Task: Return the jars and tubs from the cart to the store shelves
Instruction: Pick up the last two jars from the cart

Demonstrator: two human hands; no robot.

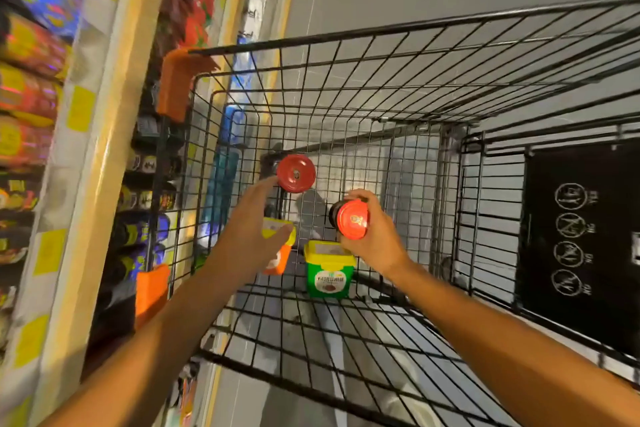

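Observation:
I look down into a black wire cart (381, 114). My right hand (372, 239) grips a dark jar with a red lid (352, 219), held above the cart floor. My left hand (254, 224) reaches in with fingers apart, its fingertips just short of a second red-lidded jar (296, 173) standing at the far end. Under my left palm sits an orange tub with a yellow lid (277, 258), partly hidden. A green tub with a yellow lid (328, 272) stands between my hands.
Store shelves (100, 135) with yellow price tags and colourful packets run along the left, close beside the cart. Orange corner guards (176, 83) cap the cart's left rim. A black panel with warning icons (581, 239) hangs on the cart's right side. Grey floor lies beyond.

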